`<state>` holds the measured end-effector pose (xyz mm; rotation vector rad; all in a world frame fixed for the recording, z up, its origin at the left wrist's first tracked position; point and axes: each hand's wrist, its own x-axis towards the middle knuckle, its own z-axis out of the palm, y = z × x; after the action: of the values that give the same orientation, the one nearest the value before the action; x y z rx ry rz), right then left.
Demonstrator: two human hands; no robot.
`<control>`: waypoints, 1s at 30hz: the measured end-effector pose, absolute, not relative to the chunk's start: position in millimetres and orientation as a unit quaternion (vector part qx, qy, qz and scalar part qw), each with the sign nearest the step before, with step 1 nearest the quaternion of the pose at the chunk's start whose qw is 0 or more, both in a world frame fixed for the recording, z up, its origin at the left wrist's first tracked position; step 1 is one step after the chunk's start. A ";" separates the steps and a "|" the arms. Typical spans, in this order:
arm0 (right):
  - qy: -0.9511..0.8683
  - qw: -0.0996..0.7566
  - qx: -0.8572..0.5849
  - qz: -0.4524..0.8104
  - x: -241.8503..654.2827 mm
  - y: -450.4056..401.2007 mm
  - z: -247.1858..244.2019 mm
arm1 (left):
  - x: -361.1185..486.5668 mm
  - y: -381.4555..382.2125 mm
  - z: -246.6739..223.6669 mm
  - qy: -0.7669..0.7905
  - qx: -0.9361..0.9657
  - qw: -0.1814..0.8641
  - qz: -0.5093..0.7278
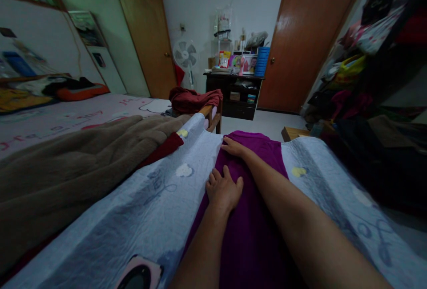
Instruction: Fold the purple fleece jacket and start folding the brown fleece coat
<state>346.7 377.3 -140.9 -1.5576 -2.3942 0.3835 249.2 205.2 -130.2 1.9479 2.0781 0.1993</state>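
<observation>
A purple cloth, perhaps a garment, lies spread lengthwise over a pale blue-grey patterned bed cover. My left hand rests palm down on the cloth's left side, fingers and thumb spread. Farther forward, my right hand reaches across to the cloth's far left edge. Its fingers lie stretched out over that edge, with no clear grip showing. Both forearms cover part of the purple cloth. Near the bottom of the view, a pink device with a dark round face lies left of my left forearm.
A brown fleece blanket covers the bed's left side. Dark red cloth hangs over a wooden bed end. Beyond stand a white fan and a dark cabinet. Clothes and bags are piled at right.
</observation>
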 end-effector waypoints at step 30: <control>-0.731 0.228 -0.643 -0.025 429.5 307.0 -139.0 | 260.5 199.7 -129.5 0.630 0.757 0.060 0.165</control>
<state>429.5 307.0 -139.0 -1.7695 -2.0125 -0.0684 260.5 199.7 -129.5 2.2906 1.9053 0.4983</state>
